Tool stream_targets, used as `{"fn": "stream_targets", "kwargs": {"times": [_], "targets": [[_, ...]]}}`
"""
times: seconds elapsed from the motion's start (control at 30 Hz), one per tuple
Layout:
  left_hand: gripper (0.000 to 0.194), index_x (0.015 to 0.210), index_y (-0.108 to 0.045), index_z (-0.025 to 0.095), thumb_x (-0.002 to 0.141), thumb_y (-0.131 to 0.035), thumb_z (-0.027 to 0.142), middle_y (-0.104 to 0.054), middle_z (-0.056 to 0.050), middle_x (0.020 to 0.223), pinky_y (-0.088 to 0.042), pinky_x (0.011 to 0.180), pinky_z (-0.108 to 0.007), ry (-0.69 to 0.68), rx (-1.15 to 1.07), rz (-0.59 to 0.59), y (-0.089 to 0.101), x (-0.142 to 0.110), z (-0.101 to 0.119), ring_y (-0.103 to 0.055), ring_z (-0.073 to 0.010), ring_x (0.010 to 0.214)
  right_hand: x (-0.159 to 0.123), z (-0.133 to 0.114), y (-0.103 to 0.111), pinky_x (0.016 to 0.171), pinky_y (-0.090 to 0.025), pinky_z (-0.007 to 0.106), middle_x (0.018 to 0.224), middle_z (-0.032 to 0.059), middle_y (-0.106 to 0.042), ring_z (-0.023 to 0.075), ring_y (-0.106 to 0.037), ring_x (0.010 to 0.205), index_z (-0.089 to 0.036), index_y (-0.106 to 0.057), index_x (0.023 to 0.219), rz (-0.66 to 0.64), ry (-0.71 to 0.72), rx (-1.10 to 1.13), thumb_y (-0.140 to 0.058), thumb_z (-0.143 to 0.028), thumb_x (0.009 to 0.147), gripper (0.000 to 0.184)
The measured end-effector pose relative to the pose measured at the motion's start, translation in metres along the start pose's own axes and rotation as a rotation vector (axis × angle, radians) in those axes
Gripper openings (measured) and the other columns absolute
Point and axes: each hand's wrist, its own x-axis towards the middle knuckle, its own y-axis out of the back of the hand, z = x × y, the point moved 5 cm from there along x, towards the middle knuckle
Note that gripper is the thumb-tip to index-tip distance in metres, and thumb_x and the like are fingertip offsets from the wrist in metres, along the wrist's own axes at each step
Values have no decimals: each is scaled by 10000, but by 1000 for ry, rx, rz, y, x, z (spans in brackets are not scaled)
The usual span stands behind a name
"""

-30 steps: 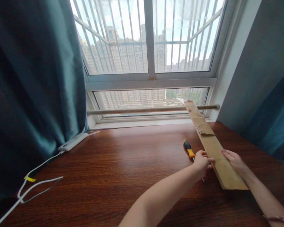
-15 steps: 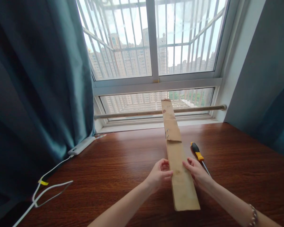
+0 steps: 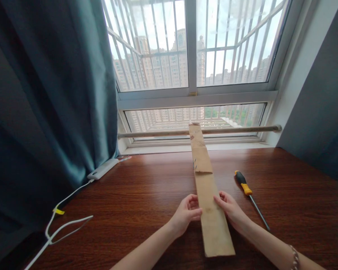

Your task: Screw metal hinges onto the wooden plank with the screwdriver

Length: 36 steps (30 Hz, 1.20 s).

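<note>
Between my hands is a long, flat, tan board (image 3: 214, 221), apparently wood, its far end pointing at the window. A second, shorter piece (image 3: 202, 157) overlaps it at the far end, with small metal bits at the left edge of the joint. My left hand (image 3: 188, 213) grips the left edge, thumb on top and fingers curled. On the opposite edge my right hand (image 3: 230, 208) holds it the same way, fingers partly hidden. To the right lies a screwdriver (image 3: 243, 183) with a black and yellow handle, apart from both hands.
All this is over a dark reddish-brown wooden table (image 3: 146, 187). A white power strip (image 3: 103, 169) with a white cable (image 3: 70, 197) lies at the left by a blue curtain (image 3: 59, 82). Behind the table, a horizontal rod (image 3: 242, 129) crosses the window.
The view has shifted a little. The board's far end has swung slightly left and lower, with both hands still on it. The screwdriver's shaft now shows fully, clear of my right hand.
</note>
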Motion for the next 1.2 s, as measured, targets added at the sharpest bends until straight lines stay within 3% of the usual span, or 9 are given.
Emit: {"fn": "stream_targets", "kwargs": {"times": [0.4,0.73,0.87,0.97,1.03,1.1,1.2], "targets": [[413,976,-547,147,644,-777,232,-651,-87,1020,-518,688,-276,-8,-1,-52,6,2,-10,-623,-189,916,0,8,4,728,-511,352,821,44,-695,221,-666,759,-172,-557,849,-3,-52,35,-712,-478,713,369],[456,1018,-597,152,627,-795,276,-659,-117,1075,-479,877,-389,-41,11,-94,7,5,-19,-612,-260,1020,-2,12,8,718,-527,348,898,79,-707,243,-674,806,-170,-566,867,14,-35,-40,-679,-493,733,367],[479,1028,-613,151,607,-805,278,-659,-130,1095,-406,989,-437,-89,68,-109,6,7,-17,-598,-282,1061,2,2,21,802,-525,386,1048,124,-669,288,-636,983,-176,-562,986,150,54,-235,-622,-583,729,484],[604,1088,-582,166,544,-831,253,-570,-156,1247,-369,1026,-465,-156,104,27,16,15,-5,-550,-310,1136,7,-15,34,927,-475,414,1245,155,-566,282,-569,1119,-186,-503,1154,279,252,-412,-587,-579,755,567],[687,1156,-544,176,532,-826,233,-482,-168,1345,-319,1063,-474,-260,186,159,22,23,12,-439,-327,1257,11,-26,36,1005,-412,440,1331,167,-497,277,-503,1205,-184,-460,1236,284,360,-519,-547,-546,799,574],[721,1226,-504,182,566,-795,210,-435,-161,1391,-233,1110,-469,-415,348,232,22,32,36,-325,-310,1340,17,-33,31,1064,-339,468,1375,170,-455,277,-429,1275,-174,-436,1281,259,409,-619,-521,-527,822,585],[758,1288,-463,191,591,-760,180,-404,-139,1423,-157,1138,-456,-613,566,251,9,48,68,-302,-294,1354,25,-40,14,1101,-267,498,1403,166,-423,286,-373,1314,-165,-409,1312,229,426,-737,-515,-513,827,606]]}}
